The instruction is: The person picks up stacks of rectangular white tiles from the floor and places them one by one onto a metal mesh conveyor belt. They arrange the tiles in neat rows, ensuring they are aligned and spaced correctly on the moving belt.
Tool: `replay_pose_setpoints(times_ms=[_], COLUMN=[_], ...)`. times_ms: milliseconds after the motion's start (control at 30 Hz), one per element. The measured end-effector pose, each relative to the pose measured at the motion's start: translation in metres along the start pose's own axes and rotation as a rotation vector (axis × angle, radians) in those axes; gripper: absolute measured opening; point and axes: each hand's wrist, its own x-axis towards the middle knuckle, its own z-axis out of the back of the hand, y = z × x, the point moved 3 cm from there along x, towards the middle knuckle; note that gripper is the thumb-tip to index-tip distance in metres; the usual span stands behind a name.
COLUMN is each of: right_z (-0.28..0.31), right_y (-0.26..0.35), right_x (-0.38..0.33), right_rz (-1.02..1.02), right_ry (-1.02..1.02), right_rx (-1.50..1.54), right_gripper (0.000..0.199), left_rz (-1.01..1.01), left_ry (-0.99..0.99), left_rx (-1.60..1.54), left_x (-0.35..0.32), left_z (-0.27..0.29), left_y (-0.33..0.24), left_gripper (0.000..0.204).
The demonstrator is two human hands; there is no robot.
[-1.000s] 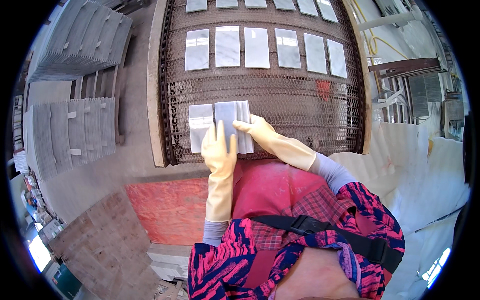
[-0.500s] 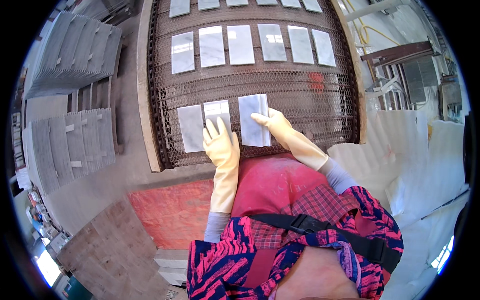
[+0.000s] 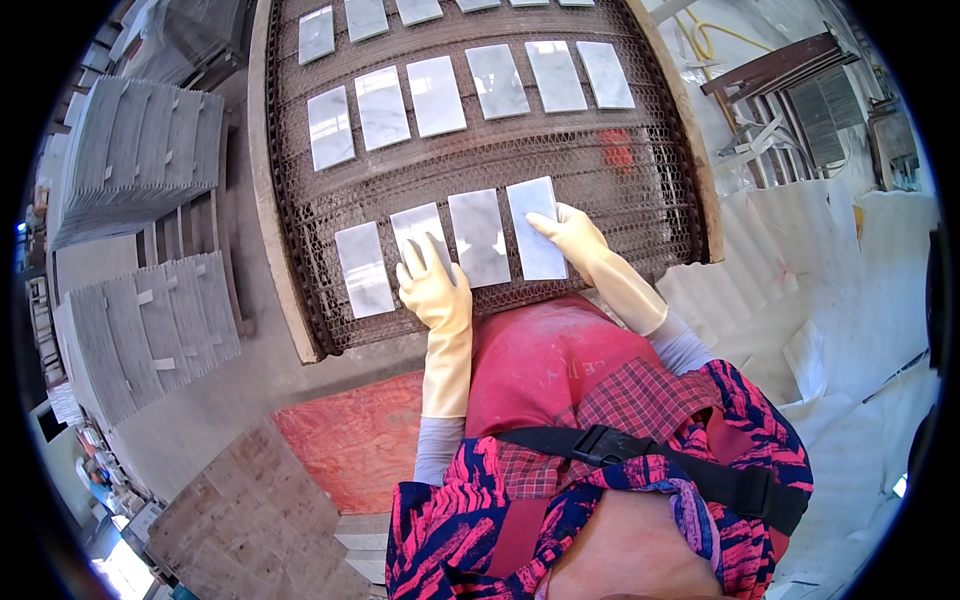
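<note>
Several white, grey-veined stone tiles lie in rows on a wire-mesh conveyor belt [image 3: 625,225]. My left hand [image 3: 435,290], in a cream rubber glove, rests with its fingers apart on the second tile [image 3: 412,218] of the nearest row. Left of it lies the end tile [image 3: 364,270]. Another tile [image 3: 480,240] sits just right of that hand, untouched. My right hand [image 3: 580,240], gloved alike, grips the rightmost tile [image 3: 536,240] by its right edge, thumb on top; the other fingers are partly hidden.
A wooden rail [image 3: 272,190] borders the belt on the left, another [image 3: 690,140] on the right. Stacks of grey slabs [image 3: 150,150] stand at the left. A red board [image 3: 350,440] lies near my left side. White sheeting [image 3: 740,250] spreads at the right.
The tiles at my right hand were overlapping; now one lies separately on the belt and my right hand holds the other farther right. The view has turned slightly; my left hand stays on its tile.
</note>
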Motion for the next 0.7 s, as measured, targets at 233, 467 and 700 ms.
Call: replay_pose_setpoints(times_ms=[233,467,700], right_z=[0.031,0.061,0.064], right_y=[-0.019,0.030,0.031], right_x=[0.019,-0.026,-0.010], right_rz=[0.150,0.148,0.643], right_ry=[0.005,-0.102,-0.121], right_rx=[-0.053,-0.380,-0.678], right_gripper=[0.052,0.056,0.054], left_rz=[-0.071,-0.239,-0.061], left_ry=[0.015,0.241,0.039], left_rx=[0.103,-0.052,-0.025], left_x=[0.002,-0.014,-0.013], left_z=[0.010,0.017,-0.029], left_y=[-0.011,-0.083,-0.087], left_gripper=[0.071,0.071,0.074])
